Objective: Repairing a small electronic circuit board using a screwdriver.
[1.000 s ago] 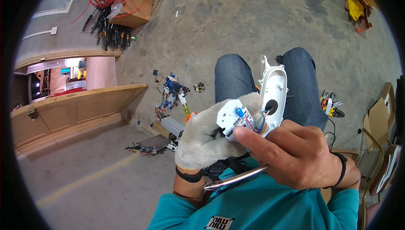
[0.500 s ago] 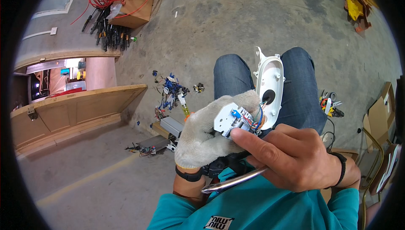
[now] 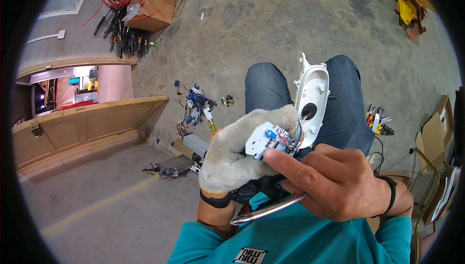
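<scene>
Clasping circuit board (image 3: 257,140), left grip (image 3: 227,150); right grip (image 3: 341,184) clasping rod (image 3: 264,211), fingertip (image 3: 270,155) at edge; wide floor (image 3: 242,26) ahead.

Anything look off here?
Mismatched hands: left hand gloved, right hand bare. Circuit board sits outside the open white housing, coloured wires running between them. Loose parts lie scattered, untidily, on the floor.
</scene>
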Available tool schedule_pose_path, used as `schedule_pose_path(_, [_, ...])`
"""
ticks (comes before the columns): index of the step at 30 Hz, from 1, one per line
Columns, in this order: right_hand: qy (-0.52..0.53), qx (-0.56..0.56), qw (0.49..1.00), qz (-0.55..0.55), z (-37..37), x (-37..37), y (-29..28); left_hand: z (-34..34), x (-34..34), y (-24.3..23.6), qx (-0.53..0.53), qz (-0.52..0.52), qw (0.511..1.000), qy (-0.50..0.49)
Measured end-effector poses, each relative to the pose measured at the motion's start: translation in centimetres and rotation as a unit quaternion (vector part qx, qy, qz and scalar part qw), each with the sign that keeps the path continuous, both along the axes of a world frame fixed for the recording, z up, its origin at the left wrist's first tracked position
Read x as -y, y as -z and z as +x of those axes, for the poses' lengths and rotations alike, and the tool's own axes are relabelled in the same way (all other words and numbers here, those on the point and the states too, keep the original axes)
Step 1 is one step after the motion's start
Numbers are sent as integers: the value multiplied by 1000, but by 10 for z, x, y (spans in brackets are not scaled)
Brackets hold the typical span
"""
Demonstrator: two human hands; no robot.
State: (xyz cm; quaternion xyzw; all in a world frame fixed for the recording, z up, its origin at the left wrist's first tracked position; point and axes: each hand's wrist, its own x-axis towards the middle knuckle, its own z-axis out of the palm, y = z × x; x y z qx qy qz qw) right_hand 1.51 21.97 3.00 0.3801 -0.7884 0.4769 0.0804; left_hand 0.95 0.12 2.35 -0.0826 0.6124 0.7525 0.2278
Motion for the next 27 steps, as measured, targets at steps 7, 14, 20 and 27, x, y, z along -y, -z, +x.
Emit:
schedule_pose_path(7, [2, -5, 1000, -2, 0, 1, 0, -3, 2, -3, -13, -27, 999, 22])
schedule_pose_path(14, [3, 2, 1000, -2, 0, 2, 0, -3, 3, -7, -8, -48, 999, 22])
schedule_pose_path(20, [0, 15, 1000, -5, 0, 3, 1, 1, 4, 6, 13, -3, 1000, -8])
schedule_pose_path(27, [3, 24, 1000, -7, 1, 5, 2, 5, 3, 12, -23, 37, 999, -11])
